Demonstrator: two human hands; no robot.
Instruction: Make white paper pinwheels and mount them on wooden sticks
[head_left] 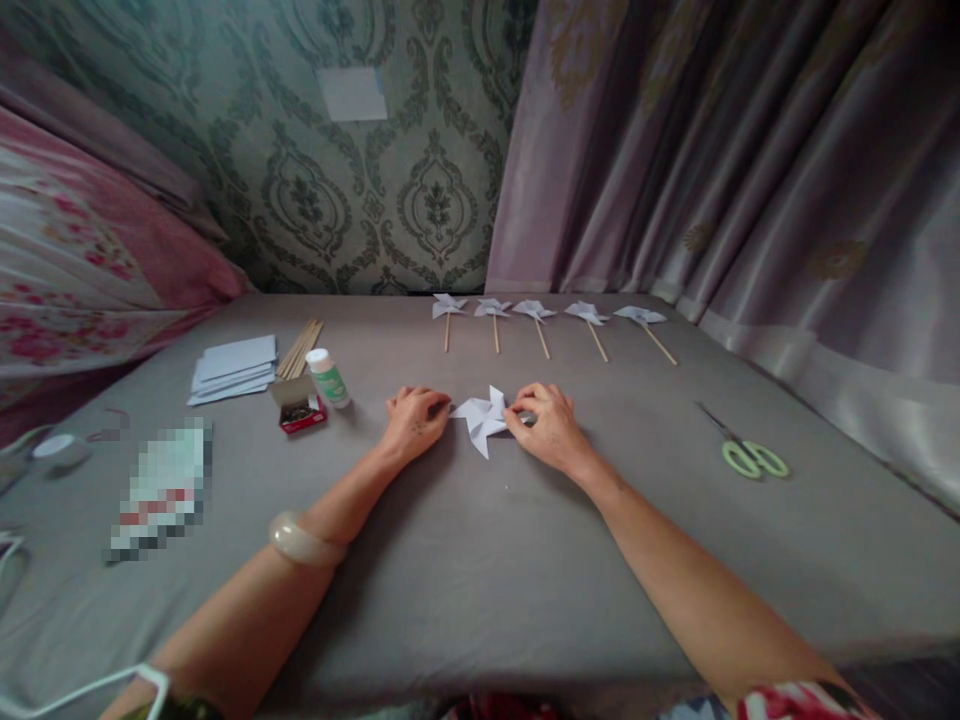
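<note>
A paper pinwheel (484, 415) lies near the middle of the desk (480, 590). I observe the left hand's (418, 424) fingers pinching its left tip, the right hand's (549, 425) fingers pinching its right side. Five stick-mounted pinwheels (534, 310) line the far edge; scissors (738, 441) lie toward the right edge.

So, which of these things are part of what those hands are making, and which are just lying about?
Seem to belong:
paper pinwheel at the hands
five pinwheels on sticks
stacked paper
loose sticks
white-and-green bottle, perhaps glue
open red box
scissors

Probably just lying about:
pixelated packet
white round item, unclear what
</note>
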